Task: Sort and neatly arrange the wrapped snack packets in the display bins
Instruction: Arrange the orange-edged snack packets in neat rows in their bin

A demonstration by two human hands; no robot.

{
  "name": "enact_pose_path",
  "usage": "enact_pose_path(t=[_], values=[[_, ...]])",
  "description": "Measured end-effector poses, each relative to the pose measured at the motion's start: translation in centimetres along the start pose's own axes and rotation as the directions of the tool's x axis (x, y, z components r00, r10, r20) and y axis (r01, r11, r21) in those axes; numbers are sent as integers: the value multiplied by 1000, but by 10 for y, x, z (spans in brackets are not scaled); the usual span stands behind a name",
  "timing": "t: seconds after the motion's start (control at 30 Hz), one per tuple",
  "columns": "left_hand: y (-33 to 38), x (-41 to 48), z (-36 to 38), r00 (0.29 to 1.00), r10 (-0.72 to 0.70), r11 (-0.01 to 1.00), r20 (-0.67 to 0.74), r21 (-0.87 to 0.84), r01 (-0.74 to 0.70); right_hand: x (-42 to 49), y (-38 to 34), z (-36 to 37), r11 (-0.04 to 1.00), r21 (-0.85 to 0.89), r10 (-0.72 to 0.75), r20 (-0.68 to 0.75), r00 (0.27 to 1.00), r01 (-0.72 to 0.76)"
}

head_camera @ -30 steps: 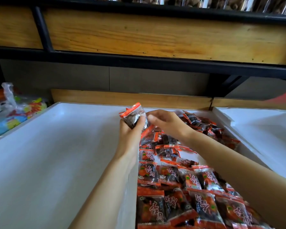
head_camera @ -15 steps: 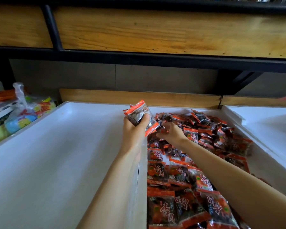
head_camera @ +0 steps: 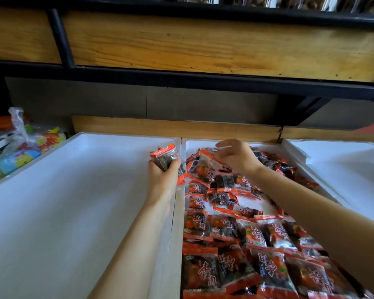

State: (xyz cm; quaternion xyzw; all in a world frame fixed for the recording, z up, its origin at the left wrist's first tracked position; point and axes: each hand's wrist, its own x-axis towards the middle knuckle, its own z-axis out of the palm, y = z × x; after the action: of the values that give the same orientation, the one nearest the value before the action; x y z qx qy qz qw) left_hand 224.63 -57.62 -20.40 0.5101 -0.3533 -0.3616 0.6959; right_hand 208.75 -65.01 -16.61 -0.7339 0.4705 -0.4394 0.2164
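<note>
The snack packets (head_camera: 225, 231) are clear-fronted with orange-red sealed ends and dark filling. They fill the middle bin (head_camera: 195, 144), in flat rows near and a loose heap far. The left hand (head_camera: 162, 178) clasps a small bunch (head_camera: 165, 157) beside that bin's left wall, while the right hand (head_camera: 235, 157) pinches a single packet (head_camera: 205, 169) just above the heap.

Three white display bins span the frame: left bin (head_camera: 52, 212), centre bin (head_camera: 203, 143), right bin (head_camera: 343, 169). Two hands: left hand (head_camera: 162, 175), right hand (head_camera: 235, 156). Several dozen snack packets (head_camera: 225, 229), too many to count exactly. One clear plastic bag (head_camera: 26, 147) at the left edge.
</note>
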Motion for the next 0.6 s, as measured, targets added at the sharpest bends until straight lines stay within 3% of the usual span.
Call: enact_pose_path(t=[0.1,0.2,0.4,0.6], values=[[0,-2,2,998,-54,998,30,10,54,-11,-19,-10,980,-46,-185,158,970,194],[2,-7,4,970,-181,977,164,-79,196,-15,-30,-12,943,-159,-247,259,934,293],[6,-11,3,983,-116,993,140,44,111,-16,-38,-18,947,-155,-236,259,937,281],[13,-25,11,894,-236,961,380,-42,272,-21,-39,-7,915,-236,-287,189,939,327]])
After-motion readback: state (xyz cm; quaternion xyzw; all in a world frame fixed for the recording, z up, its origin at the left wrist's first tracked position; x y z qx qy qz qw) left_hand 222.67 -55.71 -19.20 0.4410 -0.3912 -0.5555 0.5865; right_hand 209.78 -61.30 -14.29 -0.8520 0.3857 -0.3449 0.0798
